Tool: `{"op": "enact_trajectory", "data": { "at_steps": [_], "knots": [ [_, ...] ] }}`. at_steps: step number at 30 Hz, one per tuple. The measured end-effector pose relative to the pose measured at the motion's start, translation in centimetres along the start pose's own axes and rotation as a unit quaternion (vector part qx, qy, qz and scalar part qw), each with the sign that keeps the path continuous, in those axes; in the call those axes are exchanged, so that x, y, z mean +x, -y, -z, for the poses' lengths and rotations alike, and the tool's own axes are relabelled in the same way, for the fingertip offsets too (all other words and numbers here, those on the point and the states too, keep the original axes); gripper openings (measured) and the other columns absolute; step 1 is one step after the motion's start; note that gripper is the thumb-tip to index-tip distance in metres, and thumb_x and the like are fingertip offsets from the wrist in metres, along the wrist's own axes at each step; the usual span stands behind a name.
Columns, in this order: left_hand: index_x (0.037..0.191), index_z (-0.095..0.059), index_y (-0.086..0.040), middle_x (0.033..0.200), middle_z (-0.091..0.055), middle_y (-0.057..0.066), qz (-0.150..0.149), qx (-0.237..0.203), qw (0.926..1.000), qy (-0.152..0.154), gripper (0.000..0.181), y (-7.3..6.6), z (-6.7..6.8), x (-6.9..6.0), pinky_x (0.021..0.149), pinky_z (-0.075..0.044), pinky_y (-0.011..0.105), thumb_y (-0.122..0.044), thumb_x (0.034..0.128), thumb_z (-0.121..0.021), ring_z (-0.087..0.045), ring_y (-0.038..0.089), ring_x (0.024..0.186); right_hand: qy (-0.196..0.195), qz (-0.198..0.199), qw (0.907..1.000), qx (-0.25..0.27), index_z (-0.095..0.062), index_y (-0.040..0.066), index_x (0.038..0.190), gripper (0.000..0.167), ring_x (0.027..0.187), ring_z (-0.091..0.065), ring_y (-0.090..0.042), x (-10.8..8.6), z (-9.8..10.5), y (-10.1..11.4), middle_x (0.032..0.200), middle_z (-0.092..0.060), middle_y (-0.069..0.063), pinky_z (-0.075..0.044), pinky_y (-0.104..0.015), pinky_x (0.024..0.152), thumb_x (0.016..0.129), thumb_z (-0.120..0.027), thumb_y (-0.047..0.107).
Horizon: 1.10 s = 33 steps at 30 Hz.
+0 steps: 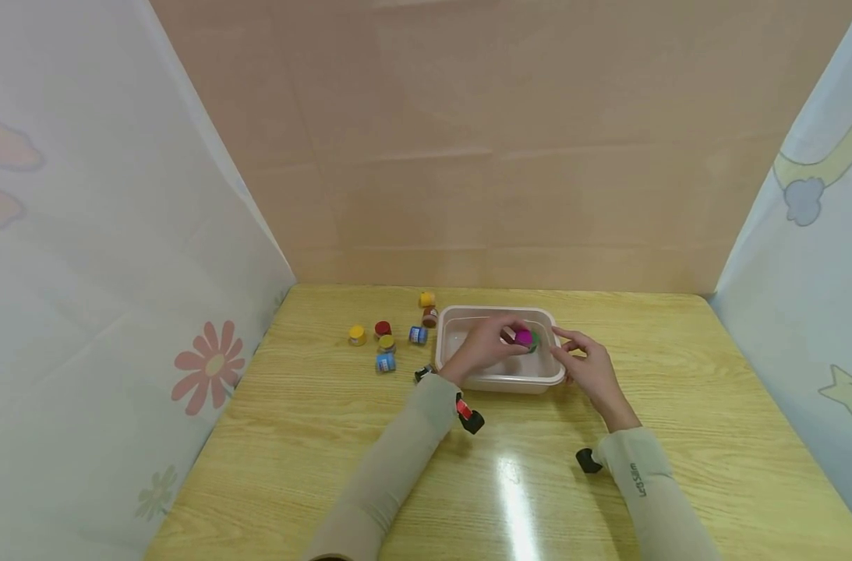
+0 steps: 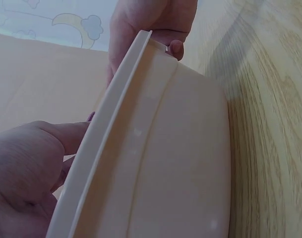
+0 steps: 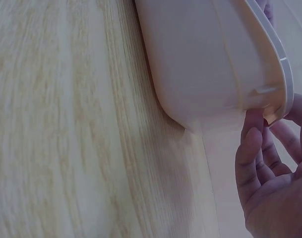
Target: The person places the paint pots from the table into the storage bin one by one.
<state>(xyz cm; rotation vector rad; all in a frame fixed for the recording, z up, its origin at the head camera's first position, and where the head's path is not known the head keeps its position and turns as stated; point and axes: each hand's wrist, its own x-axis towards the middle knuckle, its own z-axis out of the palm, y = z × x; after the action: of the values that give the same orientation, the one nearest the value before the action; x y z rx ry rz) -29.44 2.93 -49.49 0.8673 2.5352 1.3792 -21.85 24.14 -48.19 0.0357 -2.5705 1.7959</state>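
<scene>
A pale pink plastic tub (image 1: 510, 384) stands on the table, its side filling much of the left wrist view. My left hand (image 1: 487, 344) reaches over the near rim into the tub and pinches a small jar with a magenta top (image 1: 524, 337). Right beside that jar, inside the tub, is a green-topped jar (image 1: 535, 341); whether the two touch I cannot tell. At the tub's right end my right hand (image 1: 588, 366) grips the rim, with fingers under the lip and thumb at the edge in the right wrist view. The tub hides the left fingertips in the left wrist view.
Left of the tub lie several small jars: yellow (image 1: 357, 336), red (image 1: 383, 329), blue (image 1: 386, 363) and brown (image 1: 430, 317) among them. A black one (image 1: 423, 373) sits near the tub's front left corner, by the left forearm. A tan backdrop (image 1: 496, 195) rises behind the table.
</scene>
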Motion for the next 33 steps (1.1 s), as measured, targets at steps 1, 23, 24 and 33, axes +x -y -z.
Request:
{"op": "enact_trajectory", "data": {
  "at_steps": [1,23,24,33],
  "knots": [
    [0.121,-0.072,-0.014,0.111,-0.072,0.002,-0.001,0.004,1.0000,0.002,0.031,0.0,-0.1,0.1,0.080,-0.053,0.016,-0.015,0.0910,-0.081,-0.067,0.010,0.091,0.000,0.001,1.0000,0.001,-0.050,-0.007,0.147,0.050,0.059,-0.057,-0.010,0.0,0.0,-0.1,0.107,-0.056,-0.022,-0.054,-0.030,0.052,0.102,-0.065,0.010],
    [0.113,-0.074,-0.018,0.106,-0.072,-0.002,-0.005,0.097,0.9948,0.030,0.031,-0.1,-2.0,2.0,0.081,-0.049,0.015,-0.010,0.0856,-0.085,-0.067,0.011,0.097,-0.018,0.005,0.9998,-0.012,-0.052,0.002,0.150,0.052,0.059,-0.055,-0.006,1.6,0.4,-3.7,0.110,-0.057,-0.020,-0.055,-0.032,0.053,0.103,-0.065,0.019],
    [0.113,-0.074,-0.019,0.106,-0.072,-0.003,-0.003,0.101,0.9945,0.029,0.031,-0.1,-2.1,2.0,0.081,-0.049,0.015,-0.010,0.0855,-0.085,-0.066,0.010,0.097,-0.016,0.003,0.9998,-0.011,-0.052,0.002,0.150,0.052,0.059,-0.055,-0.006,1.6,0.4,-3.7,0.110,-0.057,-0.021,-0.056,-0.032,0.053,0.103,-0.065,0.018],
    [0.105,-0.074,-0.017,0.099,-0.070,-0.001,-0.017,0.112,0.9933,0.025,0.028,0.3,-2.4,1.9,0.078,-0.048,0.016,-0.008,0.0828,-0.087,-0.062,0.010,0.094,-0.008,-0.004,1.0000,-0.002,-0.052,0.000,0.149,0.051,0.059,-0.056,-0.011,1.7,0.2,-3.7,0.109,-0.057,-0.021,-0.055,-0.033,0.053,0.103,-0.065,0.015]
  ]
}}
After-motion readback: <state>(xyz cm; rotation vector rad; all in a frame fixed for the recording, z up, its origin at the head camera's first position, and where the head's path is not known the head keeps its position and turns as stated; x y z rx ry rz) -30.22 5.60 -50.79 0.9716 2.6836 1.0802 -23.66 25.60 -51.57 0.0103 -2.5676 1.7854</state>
